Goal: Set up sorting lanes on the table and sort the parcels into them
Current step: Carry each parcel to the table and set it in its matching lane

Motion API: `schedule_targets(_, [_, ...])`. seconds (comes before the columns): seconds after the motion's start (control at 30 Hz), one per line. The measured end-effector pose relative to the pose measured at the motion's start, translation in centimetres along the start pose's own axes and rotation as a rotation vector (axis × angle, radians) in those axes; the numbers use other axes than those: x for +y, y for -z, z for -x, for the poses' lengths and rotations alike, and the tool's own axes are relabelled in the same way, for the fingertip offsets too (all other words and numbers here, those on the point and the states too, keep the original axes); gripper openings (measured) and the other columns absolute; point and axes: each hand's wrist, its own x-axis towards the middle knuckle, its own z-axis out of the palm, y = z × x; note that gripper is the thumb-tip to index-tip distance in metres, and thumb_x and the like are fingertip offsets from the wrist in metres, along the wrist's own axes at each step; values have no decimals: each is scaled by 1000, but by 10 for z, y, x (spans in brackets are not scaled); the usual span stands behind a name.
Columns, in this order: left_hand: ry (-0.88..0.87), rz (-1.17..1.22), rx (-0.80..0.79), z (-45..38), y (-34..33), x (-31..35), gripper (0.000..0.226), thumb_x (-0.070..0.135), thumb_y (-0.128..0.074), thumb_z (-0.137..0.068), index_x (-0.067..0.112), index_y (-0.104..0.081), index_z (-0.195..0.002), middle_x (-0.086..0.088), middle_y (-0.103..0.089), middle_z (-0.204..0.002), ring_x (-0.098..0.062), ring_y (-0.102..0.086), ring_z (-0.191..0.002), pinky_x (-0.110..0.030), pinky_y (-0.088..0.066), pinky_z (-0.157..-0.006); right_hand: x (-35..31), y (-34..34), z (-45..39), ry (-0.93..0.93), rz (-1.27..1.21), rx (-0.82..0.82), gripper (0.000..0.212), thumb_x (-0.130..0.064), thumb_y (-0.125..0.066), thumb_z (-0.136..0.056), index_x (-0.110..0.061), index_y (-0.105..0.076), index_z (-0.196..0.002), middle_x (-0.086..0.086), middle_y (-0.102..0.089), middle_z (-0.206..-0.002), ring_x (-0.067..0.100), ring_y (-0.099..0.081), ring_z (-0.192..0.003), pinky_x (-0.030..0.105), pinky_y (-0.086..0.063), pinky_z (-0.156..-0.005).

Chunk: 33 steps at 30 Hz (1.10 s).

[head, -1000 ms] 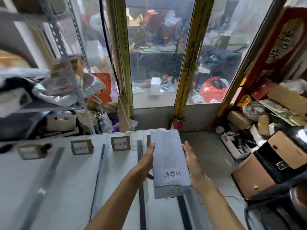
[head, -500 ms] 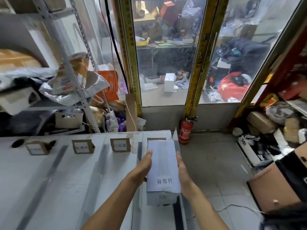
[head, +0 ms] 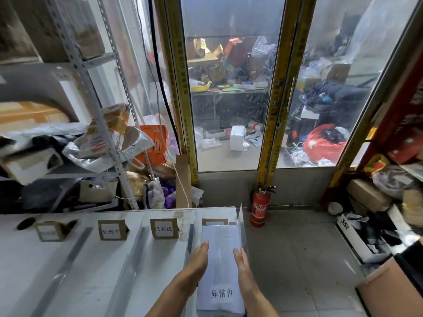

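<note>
White parcel (head: 220,266) lies lengthwise on the counter (head: 45,271), in the lane nearest the counter's right edge; printed label at its near end. L hand (head: 197,263) flat against parcel's left side, R hand (head: 242,267) flat against its right side; each grip has fingers straight, not curled round it. A clear divider (head: 240,221) stands along parcel's right, another (head: 191,227) on its left. Brown tag (head: 215,221) at parcel's far end, mostly hidden behind it. Left of parcel, at the counter's back: 3 more tags w/ white labels, (head: 164,228), (head: 111,229) and (head: 49,231); last one blurred. Red extinguisher (head: 259,205) on the floor right of parcel, by the glass door (head: 231,88). Metal rack (head: 80,88) w/ bags behind the counter, left of parcel.
</note>
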Motion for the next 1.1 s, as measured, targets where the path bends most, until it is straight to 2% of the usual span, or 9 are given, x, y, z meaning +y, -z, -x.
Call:
schedule_targets(0.17, [14, 48, 10, 8, -1, 9, 50, 55, -19, -105, 29, -51, -133, -3, -66, -119, -16, -66, -101, -22, -50, -58, 2, -2, -5, 5, 71, 25, 115, -87, -56, -67, -32, -16, -160, 5, -50, -145, 23, -60, -123, 53, -46, -110])
schedule_targets(0.37, [-21, 83, 57, 9, 0, 5, 51, 52, -24, -106, 24, -52, -139, -4, -67, -119, -18, -66, -103, -33, -57, -81, -6, -13, 10, 89, 290, 164, 85, -72, -46, -92, -34, -16, -161, 4, -29, -164, 26, -42, -142, 48, -37, -118])
schedule_targets(0.43, [-49, 112, 44, 21, 5, 8, 48, 52, -27, -106, 26, -55, -136, 0, -69, -115, -16, -68, -100, -27, -56, -72, -10, -18, 16, 140, 369, 192, 86, -77, -42, -91, -34, -16, -161, 3, -27, -164, 25, -39, -143, 49, -36, -118])
schedule_targets(0.53, [-100, 126, 12, 49, 13, 15, 40, 50, -29, -107, 29, -57, -125, 10, -64, -121, -9, -63, -104, -27, -50, -82, -10, -29, 23, 170, 468, 231, 95, -85, -38, -81, -36, -17, -161, 3, -20, -167, 25, -28, -150, 53, -29, -122])
schedule_targets(0.7, [-181, 155, 54, 92, 45, 13, 27, 45, -31, -107, 32, -52, -96, 2, -54, -119, -14, -47, -102, -36, -39, -95, -12, -70, 54, 222, 573, 271, 78, -73, -38, -95, -36, -17, -161, 2, -11, -170, 24, -15, -155, 51, -17, -126])
schedule_targets(0.77, [-191, 203, 93, 109, 71, 5, 25, 47, -31, -107, 32, -51, -103, -1, -53, -119, -18, -50, -105, -38, -41, -96, -11, -100, 70, 236, 643, 278, 71, -64, -43, -99, -35, -19, -160, 2, -11, -171, 26, -15, -155, 50, -15, -125])
schedule_targets(0.87, [-273, 174, 122, 132, 119, -18, 35, 54, -29, -105, 37, -52, -124, -6, -48, -147, -27, -46, -133, -45, -35, -115, -6, -158, 100, 525, 813, 309, 63, -50, -67, -93, -41, -34, -147, 2, -20, -166, 32, -33, -151, 50, -29, -121])
schedule_targets(0.97, [-392, 132, 189, 166, 190, -57, 49, 56, -32, -104, 32, -48, -144, -4, -43, -154, -25, -40, -142, -50, -29, -119, 9, -243, 139, 478, 732, 158, 58, -55, -44, -103, -41, -22, -155, -3, -13, -170, 18, -13, -156, 38, -15, -125])
schedule_targets(1.1, [-525, 82, 424, 228, 296, -113, 45, 47, -31, -106, 34, -47, -145, 1, -45, -153, -17, -42, -140, -39, -30, -119, 42, -358, 170, 543, 794, -40, 70, -64, -39, -100, -40, -14, -160, -6, 0, -171, 12, 1, -157, 37, -5, -127])
